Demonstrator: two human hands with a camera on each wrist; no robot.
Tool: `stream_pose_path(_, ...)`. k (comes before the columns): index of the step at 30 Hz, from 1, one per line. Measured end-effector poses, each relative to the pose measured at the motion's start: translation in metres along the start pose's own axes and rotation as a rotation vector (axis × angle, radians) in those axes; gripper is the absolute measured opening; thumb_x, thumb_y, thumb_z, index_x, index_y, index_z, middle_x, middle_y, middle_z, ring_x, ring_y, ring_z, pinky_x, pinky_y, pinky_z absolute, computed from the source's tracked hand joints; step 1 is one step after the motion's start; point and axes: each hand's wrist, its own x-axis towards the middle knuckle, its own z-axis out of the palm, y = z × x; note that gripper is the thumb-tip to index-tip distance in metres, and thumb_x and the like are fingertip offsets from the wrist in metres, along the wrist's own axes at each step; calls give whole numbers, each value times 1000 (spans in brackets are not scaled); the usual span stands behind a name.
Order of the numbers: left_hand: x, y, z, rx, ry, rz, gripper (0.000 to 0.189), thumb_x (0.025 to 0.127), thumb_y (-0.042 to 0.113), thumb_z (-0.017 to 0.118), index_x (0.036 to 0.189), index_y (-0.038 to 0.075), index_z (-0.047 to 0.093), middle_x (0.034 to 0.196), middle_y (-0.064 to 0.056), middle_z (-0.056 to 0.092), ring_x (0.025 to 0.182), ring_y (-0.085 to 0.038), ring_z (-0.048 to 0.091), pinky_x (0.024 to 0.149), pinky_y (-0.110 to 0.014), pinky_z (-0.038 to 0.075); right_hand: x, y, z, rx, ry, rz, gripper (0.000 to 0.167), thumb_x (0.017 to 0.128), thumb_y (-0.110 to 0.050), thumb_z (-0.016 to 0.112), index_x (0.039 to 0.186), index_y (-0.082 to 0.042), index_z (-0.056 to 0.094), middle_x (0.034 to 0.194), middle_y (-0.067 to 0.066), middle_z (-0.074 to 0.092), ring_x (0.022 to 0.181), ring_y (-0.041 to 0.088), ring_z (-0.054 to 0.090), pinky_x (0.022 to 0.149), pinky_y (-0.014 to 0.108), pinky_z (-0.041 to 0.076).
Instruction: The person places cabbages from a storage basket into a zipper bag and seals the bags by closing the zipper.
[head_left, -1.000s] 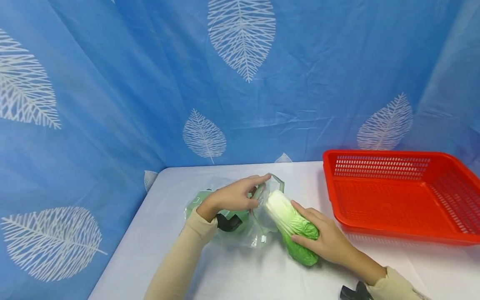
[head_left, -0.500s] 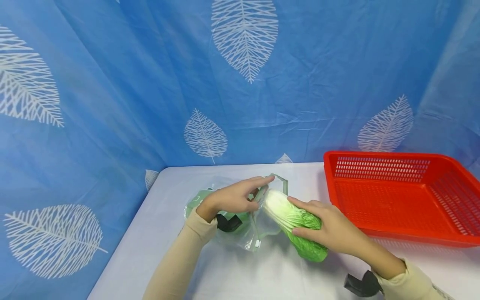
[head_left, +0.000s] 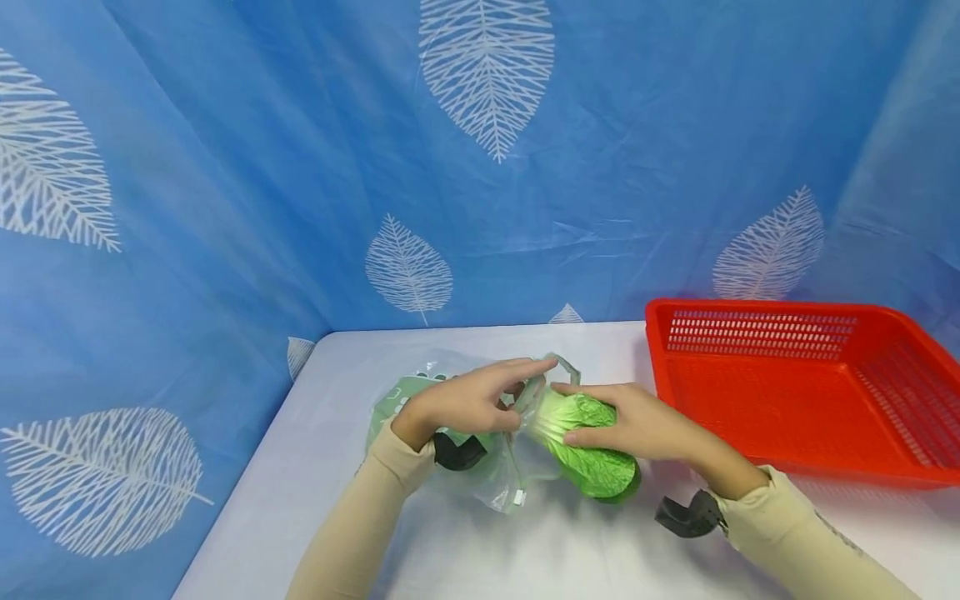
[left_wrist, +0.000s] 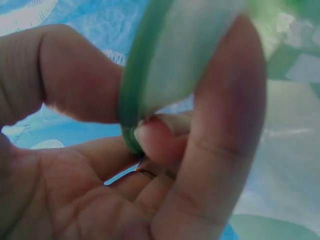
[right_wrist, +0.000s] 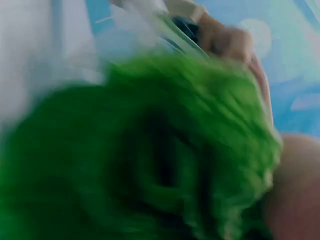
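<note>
My left hand (head_left: 476, 398) holds the mouth of a clear zip bag (head_left: 491, 492) with green print. In the left wrist view the bag's green edge (left_wrist: 145, 75) runs between thumb and curled fingers. My right hand (head_left: 637, 421) grips a napa cabbage (head_left: 588, 462) from above, thumb on the near side. The pale stem end of the cabbage points left and lies at the bag's mouth, its tip partly behind the clear plastic. Leafy green, blurred, the cabbage (right_wrist: 150, 140) fills most of the right wrist view.
A red plastic basket (head_left: 787, 408) with slotted sides stands on the right of the white table (head_left: 465, 558). Behind and to the left hangs a blue curtain (head_left: 585, 167) with white leaf prints. Black straps (head_left: 686, 514) sit on the wrists.
My right hand has moved left and up with the cabbage, whose stem end has gone toward and into the bag's mouth. The left hand has shifted slightly right, keeping its hold on the bag.
</note>
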Motion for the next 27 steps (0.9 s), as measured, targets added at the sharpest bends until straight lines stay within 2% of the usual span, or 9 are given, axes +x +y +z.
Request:
stream_pose_path(3,0,0,5,-10,6,-8,86,89,-3,54,165,16,19,132,-6,46,78,-12,43,62,-22,42,6,2,8,41,-56,21,66,88,-54,75,144,-24,62,115,-12,71,100,11,65,85,34,54)
stream_pose_path(4,0,0,6,-11,8,-7,87,89,-3,54,165,17,18,128,-6,45,75,-15,42,61,-22,41,5,3,12,49,-47,37,65,87,-54,75,144,-25,62,117,-11,71,102,11,65,87,35,54)
stream_pose_path(8,0,1,7,-16,57,-8,86,87,-3,54,165,17,21,144,-5,45,78,-13,44,63,-21,43,-3,6,21,59,58,91,68,85,-55,77,146,-30,60,121,-4,70,102,13,65,85,35,54)
stream_pose_path(11,-5,1,4,-45,91,-17,85,87,-2,53,164,17,23,151,-4,40,81,-14,42,63,-22,43,-4,7,24,60,87,82,71,84,-55,78,148,-30,58,129,0,68,107,17,64,87,40,54)
stream_pose_path(14,-9,-1,1,-81,114,-22,85,87,-2,52,164,19,23,148,-5,40,82,-16,41,63,-24,42,-7,8,30,59,106,64,78,82,-55,80,150,-28,55,138,2,63,116,22,62,92,47,52)
stream_pose_path(16,-12,-4,0,-102,132,-25,85,87,-2,51,164,19,23,154,-5,38,93,-17,47,67,-24,46,-10,9,37,48,134,58,82,82,-54,81,153,-27,52,143,3,59,123,26,58,96,52,50)
stream_pose_path(19,-14,-8,-1,-134,156,-29,86,86,-4,51,164,17,24,161,-7,33,104,-17,50,72,-26,50,-15,13,50,71,183,48,87,82,-50,83,157,-26,45,145,5,56,126,29,54,97,57,47)
stream_pose_path(24,-16,-15,-2,-161,175,-23,86,86,-5,52,164,17,24,161,-5,33,95,-17,51,70,-26,48,-23,24,69,183,250,50,98,85,-34,82,164,-34,25,155,9,45,137,36,45,103,65,38)
stream_pose_path(27,-17,-19,-3,-161,179,-14,85,86,-5,52,164,17,25,162,-5,32,93,-16,50,69,-25,48,-26,32,77,279,255,61,98,89,-24,77,165,-35,16,157,11,42,137,35,45,106,57,39)
